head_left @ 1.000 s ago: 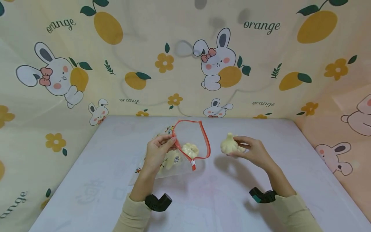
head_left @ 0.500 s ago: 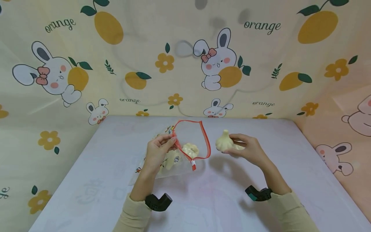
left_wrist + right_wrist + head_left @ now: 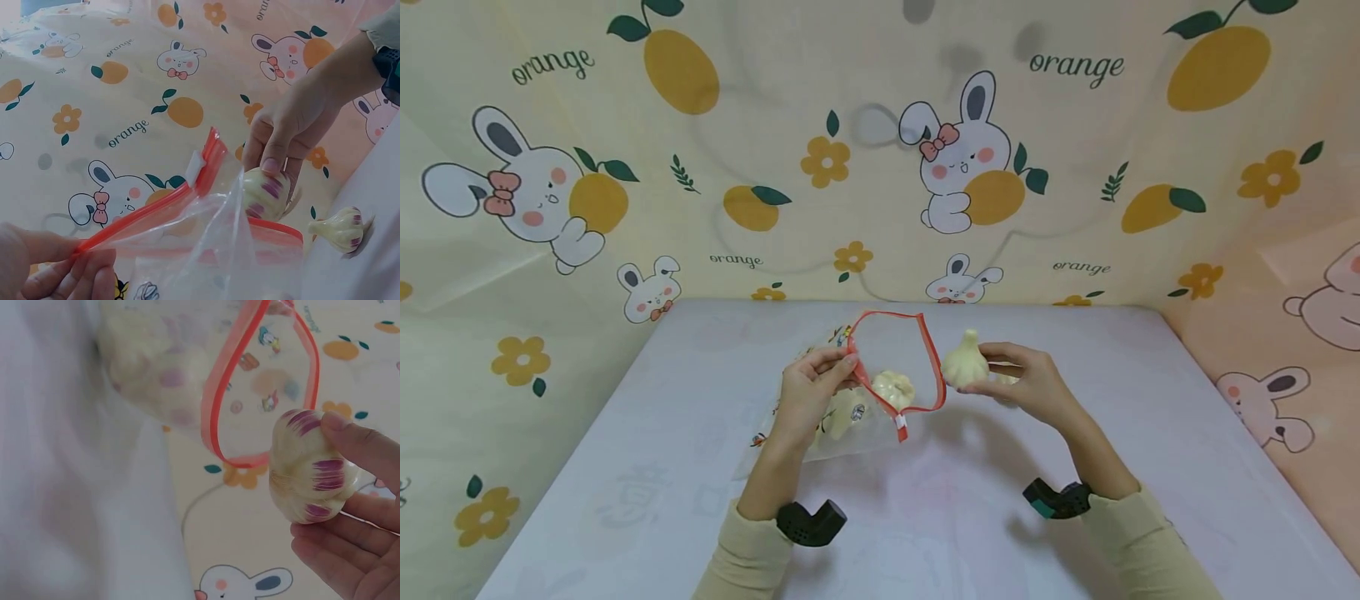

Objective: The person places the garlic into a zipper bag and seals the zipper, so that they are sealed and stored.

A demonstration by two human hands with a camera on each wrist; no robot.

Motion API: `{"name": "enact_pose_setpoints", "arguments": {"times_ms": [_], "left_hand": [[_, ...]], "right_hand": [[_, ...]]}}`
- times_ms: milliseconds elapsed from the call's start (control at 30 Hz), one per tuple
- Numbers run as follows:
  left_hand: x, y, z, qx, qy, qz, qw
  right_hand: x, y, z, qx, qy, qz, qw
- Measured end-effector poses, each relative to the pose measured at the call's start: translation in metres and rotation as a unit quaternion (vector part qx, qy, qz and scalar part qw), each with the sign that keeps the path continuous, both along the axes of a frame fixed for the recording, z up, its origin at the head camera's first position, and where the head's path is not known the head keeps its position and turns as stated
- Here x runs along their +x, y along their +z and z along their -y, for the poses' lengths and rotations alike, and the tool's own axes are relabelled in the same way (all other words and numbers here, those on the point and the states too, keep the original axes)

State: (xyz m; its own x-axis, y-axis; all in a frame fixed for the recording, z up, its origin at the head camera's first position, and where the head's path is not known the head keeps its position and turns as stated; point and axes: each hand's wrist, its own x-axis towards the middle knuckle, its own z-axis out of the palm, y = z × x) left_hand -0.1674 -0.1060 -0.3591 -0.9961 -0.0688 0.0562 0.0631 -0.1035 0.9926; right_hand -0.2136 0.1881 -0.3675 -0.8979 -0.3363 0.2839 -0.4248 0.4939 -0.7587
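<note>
My left hand (image 3: pixel 807 398) pinches the red zip edge of a clear zip bag (image 3: pixel 850 429), whose mouth gapes toward the right. Pale garlic bulbs (image 3: pixel 893 389) lie inside it. Between thumb and fingers, my right hand (image 3: pixel 1032 385) holds another garlic bulb (image 3: pixel 965 364), stem upward, right beside the bag's mouth. Purple streaks mark this held bulb in the right wrist view, where the bag's red rim (image 3: pixel 215 419) is close by. A further garlic bulb (image 3: pixel 340 229) rests on the table, partly hidden behind my right hand in the head view.
The white table (image 3: pixel 955 517) runs back to a cloth backdrop (image 3: pixel 880 167) printed with rabbits and oranges. A white slider (image 3: pixel 901 422) sits at the bag's near corner. Black cameras are strapped to both wrists.
My right hand has moved left with the garlic bulb, bringing it up to the bag's mouth. The left hand and the bag have stayed in place.
</note>
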Motion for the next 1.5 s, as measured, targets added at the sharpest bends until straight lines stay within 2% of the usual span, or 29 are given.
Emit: {"name": "enact_pose_setpoints", "arguments": {"times_ms": [233, 600, 933, 1200, 1500], "left_hand": [[0.0, 0.0, -0.001, 0.008, 0.004, -0.007, 0.9999], [0.001, 0.002, -0.001, 0.008, 0.001, 0.0, 1.0], [0.0, 0.001, -0.002, 0.003, 0.005, -0.001, 1.0], [-0.001, -0.001, -0.002, 0.002, 0.006, 0.001, 1.0], [-0.001, -0.001, -0.003, 0.004, 0.003, -0.002, 1.0]], "right_hand": [[0.0, 0.0, 0.011, -0.012, 0.008, 0.002, 0.9999], [0.007, 0.002, 0.031, -0.021, 0.043, 0.002, 0.9988], [0.011, 0.002, 0.048, -0.034, 0.049, 0.003, 0.9982], [0.011, -0.004, 0.064, -0.049, 0.043, -0.001, 0.9979], [0.011, -0.005, 0.079, -0.03, 0.037, -0.019, 0.9987]]}}
